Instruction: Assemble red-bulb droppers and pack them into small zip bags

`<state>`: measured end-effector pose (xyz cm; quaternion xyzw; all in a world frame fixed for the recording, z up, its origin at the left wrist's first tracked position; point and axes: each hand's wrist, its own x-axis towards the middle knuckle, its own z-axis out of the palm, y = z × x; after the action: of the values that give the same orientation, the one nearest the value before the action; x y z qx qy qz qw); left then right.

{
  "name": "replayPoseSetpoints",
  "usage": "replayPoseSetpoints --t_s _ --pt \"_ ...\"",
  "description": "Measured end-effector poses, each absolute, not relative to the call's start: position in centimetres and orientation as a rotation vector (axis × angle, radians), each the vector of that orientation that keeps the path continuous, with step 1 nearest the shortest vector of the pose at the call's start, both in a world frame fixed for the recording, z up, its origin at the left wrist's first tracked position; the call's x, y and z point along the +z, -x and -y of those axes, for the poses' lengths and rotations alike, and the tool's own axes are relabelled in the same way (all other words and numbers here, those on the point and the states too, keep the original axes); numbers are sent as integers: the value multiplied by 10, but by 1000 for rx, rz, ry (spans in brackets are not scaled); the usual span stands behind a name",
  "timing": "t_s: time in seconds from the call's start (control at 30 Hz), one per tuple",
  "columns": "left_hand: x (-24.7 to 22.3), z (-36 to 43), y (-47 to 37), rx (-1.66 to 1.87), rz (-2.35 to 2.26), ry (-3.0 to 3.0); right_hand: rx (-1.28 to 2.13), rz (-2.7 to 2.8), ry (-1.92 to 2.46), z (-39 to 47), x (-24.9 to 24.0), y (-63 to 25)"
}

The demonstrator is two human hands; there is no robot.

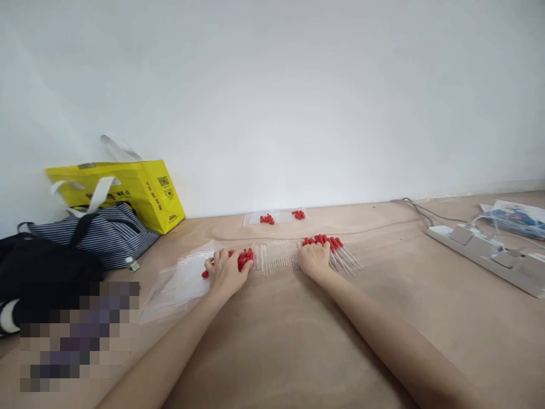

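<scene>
"While the left hand (227, 272) bends over the small glossy red pieces (246, 259), is its grip closed?"

"No, it's open, fingers spread and curved, at the edge of the flat, clear plastic bags with red lines (189, 278)."

"And the right hand (314, 258)?"

"Its fingers are curled down at the fanned thin white sticks with red ends (336, 245). I can't tell whether that grip is closed on any."

"What lies between the hands?"

"A row of thin, pale sticks (270, 258), side by side on the light brown desk (272, 346)."

"Anything behind them?"

"A clear plastic packet with two red clusters (283, 217), near the white wall (298, 113). Off to the left stands a yellow bag with white handles (159, 199); to the right, a white power strip (481, 250)."
</scene>
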<state>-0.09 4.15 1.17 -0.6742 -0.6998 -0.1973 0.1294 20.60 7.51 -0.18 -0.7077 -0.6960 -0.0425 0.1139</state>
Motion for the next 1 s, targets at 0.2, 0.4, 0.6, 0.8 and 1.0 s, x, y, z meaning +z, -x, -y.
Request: replayPoseSetpoints --t_s 0.2,0.4,0.6,0.8,1.0 --pt "10 -59 -1 -570 2123 1957 -175 2172 1875 -49 5 -216" --pt "14 -46 -8 -798 1944 2031 -119 2540 1236 -14 -2 -235" --pt "12 -2 -23 -759 1478 2473 109 2563 1209 -9 -2 -244" --pt "-7 17 -24 -751 1536 2583 282 2421 1214 -11 -6 -244" --pt "-11 15 -21 -747 1615 2574 343 2340 1301 -13 -21 -234"
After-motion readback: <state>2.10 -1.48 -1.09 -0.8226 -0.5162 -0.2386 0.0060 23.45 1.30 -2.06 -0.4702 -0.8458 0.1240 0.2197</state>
